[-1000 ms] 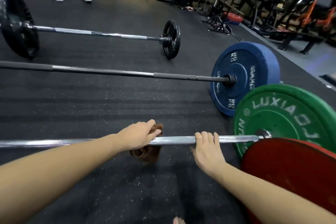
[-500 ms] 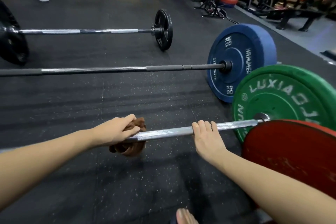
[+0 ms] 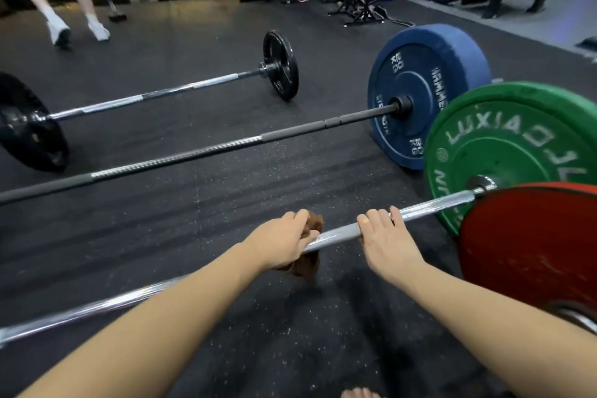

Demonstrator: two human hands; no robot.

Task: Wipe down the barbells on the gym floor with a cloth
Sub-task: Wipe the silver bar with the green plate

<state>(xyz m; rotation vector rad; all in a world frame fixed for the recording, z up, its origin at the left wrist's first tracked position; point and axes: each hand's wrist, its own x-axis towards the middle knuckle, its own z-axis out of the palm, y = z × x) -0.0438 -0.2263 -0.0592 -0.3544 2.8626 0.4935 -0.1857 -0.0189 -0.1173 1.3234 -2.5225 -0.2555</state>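
**A:** Why both hands on one bar?

**B:** My left hand grips the brown cloth. The cloth is folded round the nearest bar so it rubs the top and underside together, and a loose tail hangs below toward the floor. My right hand is at 3 o'clock from the left one, with its fingers hooked over bare steel. I can't see the thumb. I'd say that hand is there to stop the bar rolling on its plates while I rub.

**A:** What's in your way?

**B:** Mostly my own right hand. It sits between the cloth and the green plate, which is on this bar's end at 2 o'clock. To wipe up to that collar, the right hand would have to shift. At 3 o'clock and closer to me, a red plate covers part of the green one. I can't tell what it's mounted on.

**A:** And the other barbells?

**B:** At 12 o'clock is the second bar with its blue plate. The third bar, with black plates, lies beyond it at 11. Both are well apart from my hands. Someone's legs in white shoes are far off at 10 o'clock.
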